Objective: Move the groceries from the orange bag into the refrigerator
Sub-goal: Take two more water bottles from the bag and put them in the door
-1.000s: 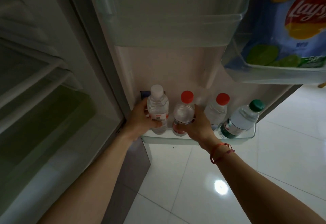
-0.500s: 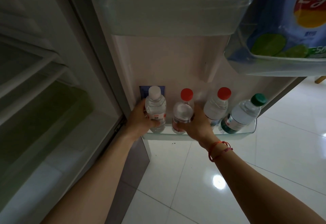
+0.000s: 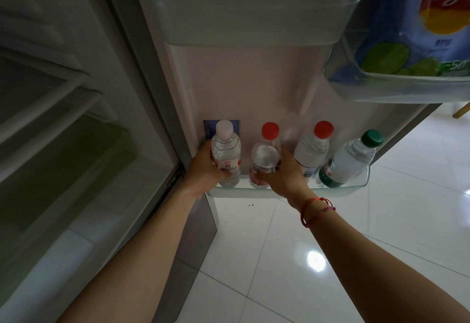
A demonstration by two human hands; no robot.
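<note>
Nearest: two bare forearms are reaching out and down over the white tiled floor (image 3: 279,259), which is throwing back a bright spot of light between them. A red string bracelet (image 3: 315,210) is sitting on the right wrist. Farther on, the hands are working apart, one bottle each, at the bottom door shelf (image 3: 254,191) of the open refrigerator door. The left hand (image 3: 203,167) is wrapping round the lower body of the white-capped bottle (image 3: 225,154), thumb crossing its front below the label; this bottle is standing upright at the left end of the shelf. The right hand (image 3: 282,177) is gripping the red-capped bottle (image 3: 265,157) from its right side, fingers curling round the lower half; the bottle is standing just beside the white-capped one, a narrow gap showing between them. Right of these, a second red-capped bottle (image 3: 312,149) and a green-capped bottle (image 3: 348,162) are sitting in the same shelf, the green-capped one leaning to the right. A blue sticker (image 3: 208,128) is showing on the door liner behind the white cap. On the left, the refrigerator compartment (image 3: 63,170) is lying in dim light, with shelves and a greenish drawer. Farthest, higher up the door: a clear bin (image 3: 254,30) is hanging at middle, contents not discernible, and a second clear bin (image 3: 407,91) at far right is holding a blue chip bag (image 3: 419,17).
</note>
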